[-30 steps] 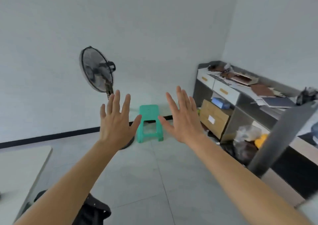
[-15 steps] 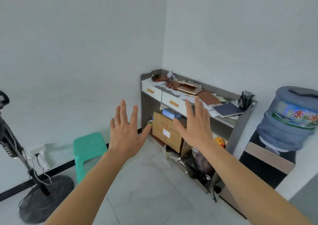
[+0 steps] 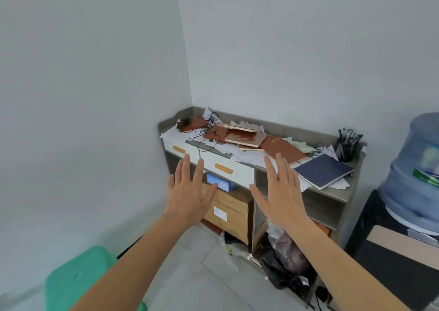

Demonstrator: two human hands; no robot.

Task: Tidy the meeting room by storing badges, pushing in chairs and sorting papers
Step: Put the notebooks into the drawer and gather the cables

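I judge the tidying barely begun: loose papers (image 3: 247, 159), brown folders (image 3: 282, 149) and a blue notebook (image 3: 324, 171) lie jumbled on the table (image 3: 337, 191) in the far corner. My left hand (image 3: 190, 191) and right hand (image 3: 282, 191) hover before it, each grip released, fingers spread, holding nothing.

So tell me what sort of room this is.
Probably an office or meeting room corner. A grey sideboard with drawers is strewn with papers, a navy notebook and a pen cup, and a water cooler bottle stands beside it. Both hands are held open and empty.
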